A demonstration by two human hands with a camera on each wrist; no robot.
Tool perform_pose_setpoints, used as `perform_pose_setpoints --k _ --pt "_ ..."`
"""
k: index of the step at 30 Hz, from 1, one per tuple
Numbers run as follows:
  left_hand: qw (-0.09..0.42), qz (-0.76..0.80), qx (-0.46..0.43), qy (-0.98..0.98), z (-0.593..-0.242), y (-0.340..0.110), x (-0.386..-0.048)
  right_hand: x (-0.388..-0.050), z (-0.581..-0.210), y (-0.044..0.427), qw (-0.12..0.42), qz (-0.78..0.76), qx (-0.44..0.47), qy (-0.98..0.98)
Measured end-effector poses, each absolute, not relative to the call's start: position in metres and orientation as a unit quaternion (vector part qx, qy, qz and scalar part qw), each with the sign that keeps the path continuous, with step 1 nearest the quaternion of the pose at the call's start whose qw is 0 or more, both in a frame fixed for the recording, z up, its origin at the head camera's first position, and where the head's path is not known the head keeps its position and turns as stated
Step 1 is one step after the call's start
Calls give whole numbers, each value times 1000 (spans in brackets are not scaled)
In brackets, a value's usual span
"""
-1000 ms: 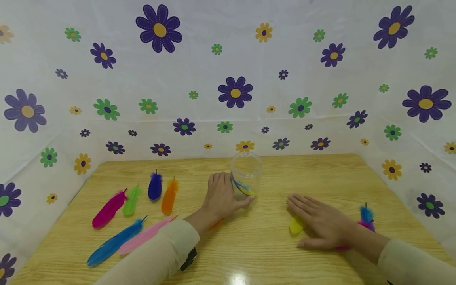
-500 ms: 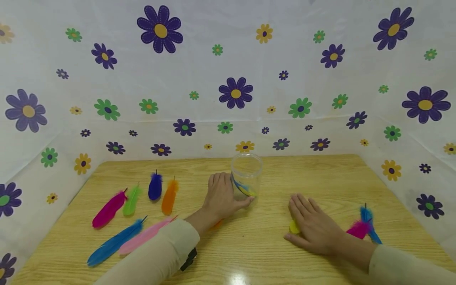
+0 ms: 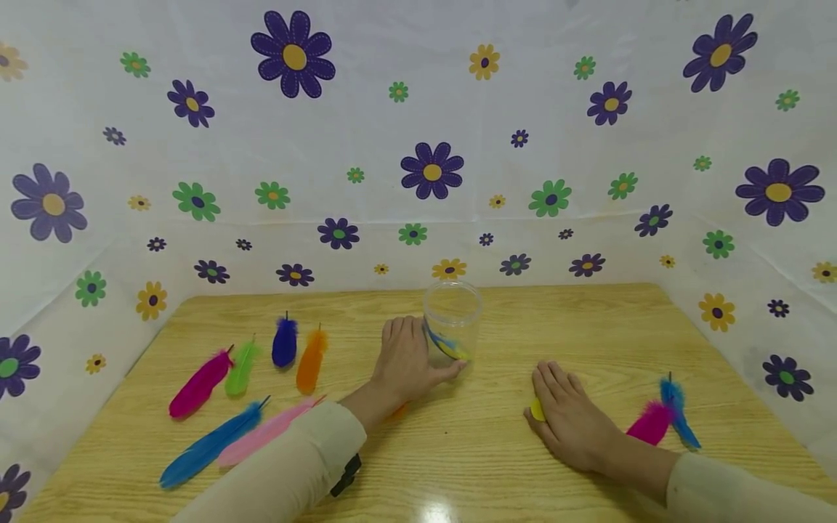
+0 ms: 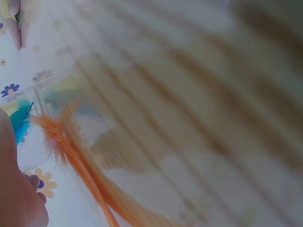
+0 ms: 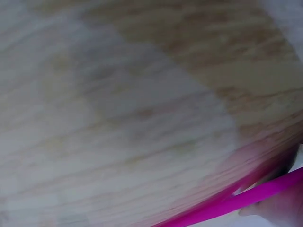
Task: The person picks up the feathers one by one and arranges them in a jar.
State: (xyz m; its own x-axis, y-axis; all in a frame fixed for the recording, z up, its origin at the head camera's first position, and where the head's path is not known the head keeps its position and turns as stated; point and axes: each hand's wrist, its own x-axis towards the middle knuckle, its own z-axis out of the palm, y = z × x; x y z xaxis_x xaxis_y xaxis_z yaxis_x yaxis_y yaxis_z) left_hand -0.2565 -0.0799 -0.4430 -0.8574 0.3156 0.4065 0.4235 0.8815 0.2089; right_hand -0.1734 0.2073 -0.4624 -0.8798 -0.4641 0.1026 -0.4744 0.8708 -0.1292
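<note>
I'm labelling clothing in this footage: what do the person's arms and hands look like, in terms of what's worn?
The left hand and right hand are bare, without gloves. The left sleeve and right sleeve are plain pale beige. A small dark object shows below the left sleeve's end; its details are unclear.

White flower-printed cloth (image 3: pixel 366 123) rises behind and along both sides of a wood-grain table (image 3: pixel 556 319).
</note>
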Motion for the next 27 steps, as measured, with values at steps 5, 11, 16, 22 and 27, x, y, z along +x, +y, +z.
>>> perform_pose_setpoints --k 5,11,16,22,27 --pt "185 -151 -197 -951 -444 -81 -257 -177 -457 205 39 90 229 -968" --pt "205 -151 -202 -946 -446 -81 -257 -181 -446 198 28 152 208 -966" --pt "212 -148 -202 -945 -445 -80 -257 -187 -436 193 -11 297 195 -935" --pt "205 -144 -199 -947 -446 -81 -258 -195 -423 194 -53 440 174 -879" --pt "199 -138 -198 -950 -444 -80 -257 -203 -413 199 -111 542 138 -821"
